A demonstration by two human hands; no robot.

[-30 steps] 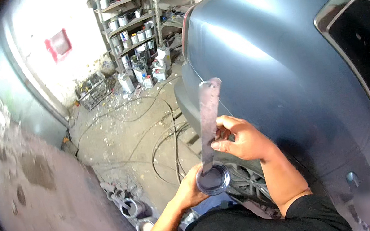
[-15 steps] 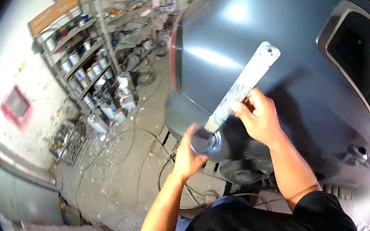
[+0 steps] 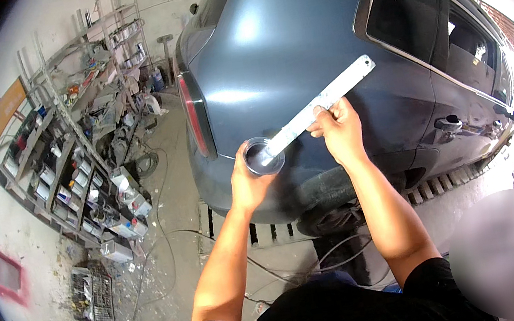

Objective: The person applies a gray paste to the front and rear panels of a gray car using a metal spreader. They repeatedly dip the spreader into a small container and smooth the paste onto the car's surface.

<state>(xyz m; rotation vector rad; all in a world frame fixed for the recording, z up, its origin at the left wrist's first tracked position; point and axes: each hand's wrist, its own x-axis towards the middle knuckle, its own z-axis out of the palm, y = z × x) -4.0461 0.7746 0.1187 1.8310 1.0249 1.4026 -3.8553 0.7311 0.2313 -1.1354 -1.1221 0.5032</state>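
Beside the car (image 3: 292, 42), the stick (image 3: 322, 98) pinched by the right hand (image 3: 341, 131) has been slanted in the cup (image 3: 254, 153) clasped by the left hand (image 3: 246, 186), so stirring seems underway.

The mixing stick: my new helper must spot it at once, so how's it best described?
Find the dark blue-grey car; before it, the left hand holds a clear cup. Slanting up from it, pinched in the right hand, is the mixing stick: long, flat and pale, with a hole at its upper end, unlike the round cup.
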